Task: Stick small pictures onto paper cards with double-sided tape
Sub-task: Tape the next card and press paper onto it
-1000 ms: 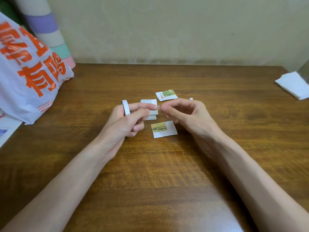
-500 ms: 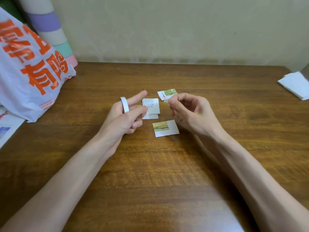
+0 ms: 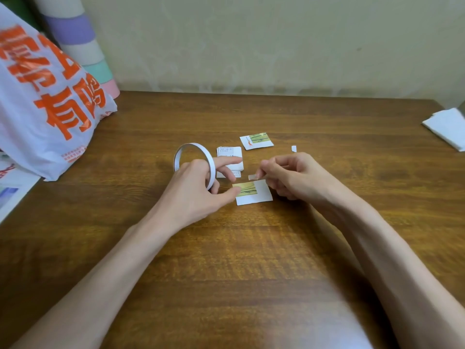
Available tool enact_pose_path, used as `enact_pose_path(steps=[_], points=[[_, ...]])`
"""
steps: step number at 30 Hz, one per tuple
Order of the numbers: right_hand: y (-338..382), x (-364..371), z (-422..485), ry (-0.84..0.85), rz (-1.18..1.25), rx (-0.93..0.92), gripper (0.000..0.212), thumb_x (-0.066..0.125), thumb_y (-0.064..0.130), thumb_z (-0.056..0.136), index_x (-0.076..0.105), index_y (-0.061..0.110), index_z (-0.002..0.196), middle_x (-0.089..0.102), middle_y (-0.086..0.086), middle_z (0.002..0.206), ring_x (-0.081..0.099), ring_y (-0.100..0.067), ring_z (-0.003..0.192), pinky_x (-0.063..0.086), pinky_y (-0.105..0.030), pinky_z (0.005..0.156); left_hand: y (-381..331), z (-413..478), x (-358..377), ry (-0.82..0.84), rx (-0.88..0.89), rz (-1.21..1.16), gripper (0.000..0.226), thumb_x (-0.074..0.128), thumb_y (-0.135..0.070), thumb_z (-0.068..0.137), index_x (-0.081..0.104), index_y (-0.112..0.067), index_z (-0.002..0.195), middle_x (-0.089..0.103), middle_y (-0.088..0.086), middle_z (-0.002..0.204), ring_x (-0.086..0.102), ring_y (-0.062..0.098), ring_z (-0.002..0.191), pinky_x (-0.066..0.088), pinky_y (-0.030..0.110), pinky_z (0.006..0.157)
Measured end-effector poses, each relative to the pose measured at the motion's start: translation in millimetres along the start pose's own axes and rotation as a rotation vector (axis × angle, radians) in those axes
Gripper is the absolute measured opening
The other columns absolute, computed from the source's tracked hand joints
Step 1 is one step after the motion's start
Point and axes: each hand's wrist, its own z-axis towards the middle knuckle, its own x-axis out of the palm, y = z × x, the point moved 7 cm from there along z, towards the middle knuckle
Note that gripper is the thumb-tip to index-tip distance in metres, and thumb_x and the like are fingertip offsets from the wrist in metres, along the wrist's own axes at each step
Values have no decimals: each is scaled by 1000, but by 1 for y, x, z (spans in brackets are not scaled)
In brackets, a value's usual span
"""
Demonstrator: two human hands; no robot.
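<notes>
The right hand [image 3: 297,177] pinches a short tape piece [image 3: 252,176], thumb and forefinger clamped together on it, just over the far edge of the near card [image 3: 263,197]. That card lies flat in the middle of the bench [image 3: 251,260] with a green-and-yellow picture [image 3: 247,190] on its left part, so the strip seems meant for this card; whether the picture is already stuck down I cannot tell. The left hand [image 3: 196,195] carries the tape roll [image 3: 193,148] looped round its curled fingers, probably to keep it ready without setting it down. Its thumb tip touches the card's left edge, seemingly to stop the paper sliding, and its forefinger reaches out over a small stack of papers [image 3: 229,153] just beyond. Farther toward the far edge lie a second card [image 3: 256,141] bearing a picture and, to its right, a tiny white scrap [image 3: 294,148]. A plastic bag [image 3: 37,109] with orange lettering fills the far left corner in front of a striped roll [image 3: 83,46], and a folded white sheet [image 3: 448,127] lies at the right edge. Nothing lies between strip and card; only the left thumb is close.
</notes>
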Motion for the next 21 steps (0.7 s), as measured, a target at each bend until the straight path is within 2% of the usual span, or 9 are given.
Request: enact_pose_path(steps=[5, 9, 21], points=[[-4, 0, 1, 25, -94, 80, 35, 57, 31, 108, 79, 15, 85, 48, 6, 56, 37, -6, 44, 28, -15, 41, -2, 0, 6, 32, 37, 84, 62, 89, -40, 78, 64, -48, 134, 69, -23, 88, 50, 11, 65, 46, 22, 66], [-6, 2, 2, 29, -137, 108, 33, 60, 31, 106, 82, 13, 89, 49, 5, 57, 38, -6, 42, 29, -14, 41, 2, 3, 9, 38, 31, 141, 67, 87, -53, 75, 60, -52, 136, 73, -13, 94, 54, 10, 71, 48, 28, 69], [-8, 1, 2, 1, -171, 126, 32, 63, 29, 104, 83, 14, 85, 51, 6, 56, 40, -6, 43, 31, -12, 41, 8, 6, 10, 32, 41, 156, 65, 87, -54, 76, 61, -52, 135, 74, -9, 92, 56, 8, 72, 45, 25, 67]])
